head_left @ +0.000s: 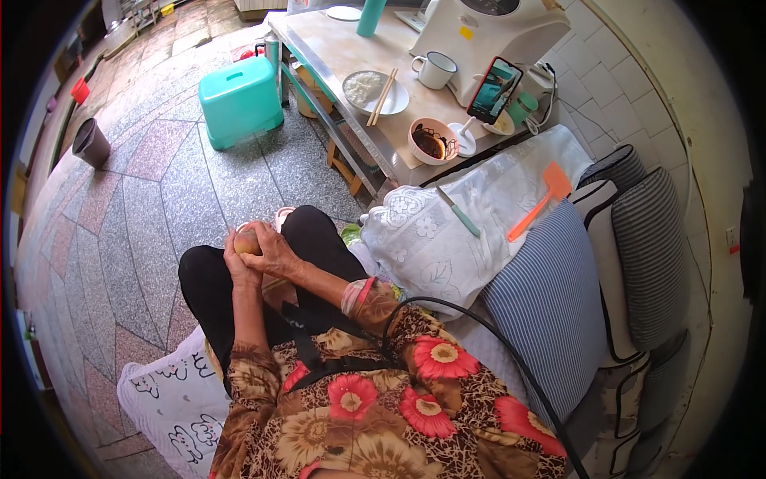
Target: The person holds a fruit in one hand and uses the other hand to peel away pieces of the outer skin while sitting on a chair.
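Above my knees, both hands are closed around a round yellow-brown piece of fruit or vegetable [246, 243]; its exact kind does not show. My left hand [234, 262] cups it from the left and below. From the right, my right hand [275, 252] wraps over it, fingers close to those of the left. Part of the round piece is hidden by the fingers. On the white lace cloth [415, 267] to my right lie a green-handled knife [459, 211] and an orange spatula [542, 201], both apart from my hands.
The table [331, 40] ahead carries a bowl of rice [365, 86] with chopsticks [383, 97], a pink bowl of dark sauce [432, 141], a white mug [436, 70] and a propped phone [495, 90]. A turquoise stool [241, 102] and dark bin [91, 144] stand on the floor. Striped cushions [550, 303] are at right.
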Demonstrator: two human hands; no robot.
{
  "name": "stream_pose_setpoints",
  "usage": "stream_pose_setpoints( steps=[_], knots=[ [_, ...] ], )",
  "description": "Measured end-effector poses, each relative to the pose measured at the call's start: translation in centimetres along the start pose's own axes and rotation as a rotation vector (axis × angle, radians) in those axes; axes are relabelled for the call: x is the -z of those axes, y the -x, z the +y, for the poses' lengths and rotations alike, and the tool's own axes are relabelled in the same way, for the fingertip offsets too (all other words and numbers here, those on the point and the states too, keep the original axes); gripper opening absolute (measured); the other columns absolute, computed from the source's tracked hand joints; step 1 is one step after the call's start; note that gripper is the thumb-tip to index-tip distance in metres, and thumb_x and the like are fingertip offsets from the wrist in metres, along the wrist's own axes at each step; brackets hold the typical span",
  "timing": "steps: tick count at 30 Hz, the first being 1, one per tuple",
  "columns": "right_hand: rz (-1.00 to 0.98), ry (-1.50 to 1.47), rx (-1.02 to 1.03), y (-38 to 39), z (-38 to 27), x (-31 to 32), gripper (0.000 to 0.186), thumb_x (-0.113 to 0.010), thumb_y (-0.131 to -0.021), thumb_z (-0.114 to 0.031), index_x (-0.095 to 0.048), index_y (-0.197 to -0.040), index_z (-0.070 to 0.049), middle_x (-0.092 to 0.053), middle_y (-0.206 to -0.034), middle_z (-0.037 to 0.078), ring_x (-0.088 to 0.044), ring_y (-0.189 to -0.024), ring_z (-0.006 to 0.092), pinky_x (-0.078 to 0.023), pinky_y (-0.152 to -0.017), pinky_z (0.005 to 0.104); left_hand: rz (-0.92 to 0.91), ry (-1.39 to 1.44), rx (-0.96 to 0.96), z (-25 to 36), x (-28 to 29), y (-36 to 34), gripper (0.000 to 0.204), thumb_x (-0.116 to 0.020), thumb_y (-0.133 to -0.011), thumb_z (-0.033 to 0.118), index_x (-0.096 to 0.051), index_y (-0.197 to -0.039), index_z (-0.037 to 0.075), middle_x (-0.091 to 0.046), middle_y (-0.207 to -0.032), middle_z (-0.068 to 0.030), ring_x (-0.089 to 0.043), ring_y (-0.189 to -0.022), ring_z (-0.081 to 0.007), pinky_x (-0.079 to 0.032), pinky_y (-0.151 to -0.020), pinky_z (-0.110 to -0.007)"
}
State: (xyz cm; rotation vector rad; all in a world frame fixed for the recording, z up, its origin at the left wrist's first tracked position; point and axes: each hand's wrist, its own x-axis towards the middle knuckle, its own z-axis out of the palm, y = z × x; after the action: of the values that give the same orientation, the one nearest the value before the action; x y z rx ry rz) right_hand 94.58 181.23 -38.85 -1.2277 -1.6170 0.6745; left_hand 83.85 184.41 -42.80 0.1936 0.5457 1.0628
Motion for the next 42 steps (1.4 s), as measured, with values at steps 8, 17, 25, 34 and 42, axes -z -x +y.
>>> stream_pose_setpoints(
  steps=[8, 17, 25, 34, 42],
  knots=[
    [-0.171, -0.027, -0.079, -0.1, -1.2, 0.5, 0.053, -0.062, -0.065, -0.025, -0.041, -0.107, -0.001, -0.053, -0.100, 0.027, -0.054, -0.093, 0.0442, -0.046, -0.078, 0.0485, 0.064, -0.011, 0.019, 0.7, 1.6, -0.4, 0.030, -0.049, -0.084, 0.029, -0.059, -0.094, 0.002, -0.062, -0.092, -0.0116, -0.061, -0.087, -0.0261, -0.050, -0.080, -0.035],
    [-0.084, -0.005, -0.051, 0.0, -0.9, -0.5, 0.045, -0.060, -0.066, -0.022, -0.040, -0.096, 0.006, -0.052, -0.090, 0.030, -0.054, -0.085, 0.0460, -0.047, -0.072, 0.0492, 0.026, 0.040, -0.061, -0.3, 6.2, -3.0, 0.040, -0.052, -0.085, 0.036, -0.059, -0.101, 0.000, -0.063, -0.099, -0.0124, -0.061, -0.089, -0.0256, -0.049, -0.083, -0.033],
    [-0.127, 0.058, -0.139, -0.5, -0.4, -0.5, 0.046, -0.061, -0.066, -0.021, -0.042, -0.100, 0.003, -0.056, -0.090, 0.029, -0.059, -0.084, 0.0424, -0.049, -0.070, 0.0446, -0.155, 0.109, -0.035, -0.6, 5.7, -2.9, 0.045, -0.048, -0.089, 0.041, -0.056, -0.104, 0.000, -0.060, -0.096, -0.0095, -0.060, -0.092, -0.0235, -0.048, -0.085, -0.033],
    [-0.019, -0.583, -0.393, -1.6, 0.8, 1.8, 0.046, -0.064, -0.078, -0.033, -0.051, -0.106, 0.000, -0.061, -0.087, 0.012, -0.061, -0.074, 0.0169, -0.050, -0.062, 0.0270, 0.003, -0.295, -0.128, 0.4, -5.2, 4.1, 0.046, -0.043, -0.094, 0.043, -0.055, -0.106, 0.000, -0.061, -0.090, -0.0072, -0.058, -0.074, -0.0130, -0.046, -0.063, -0.025],
    [-0.170, -0.738, -0.368, -1.2, 0.1, 2.2, 0.050, -0.057, -0.084, -0.039, -0.050, -0.109, 0.003, -0.058, -0.082, 0.008, -0.057, -0.062, 0.0104, -0.047, -0.050, 0.0219, -0.022, -0.627, -0.195, 0.8, -5.3, 4.6, 0.053, -0.049, -0.085, 0.048, -0.055, -0.102, -0.002, -0.054, -0.070, -0.0035, -0.052, -0.056, -0.0116, -0.043, -0.051, -0.024]
  ],
)
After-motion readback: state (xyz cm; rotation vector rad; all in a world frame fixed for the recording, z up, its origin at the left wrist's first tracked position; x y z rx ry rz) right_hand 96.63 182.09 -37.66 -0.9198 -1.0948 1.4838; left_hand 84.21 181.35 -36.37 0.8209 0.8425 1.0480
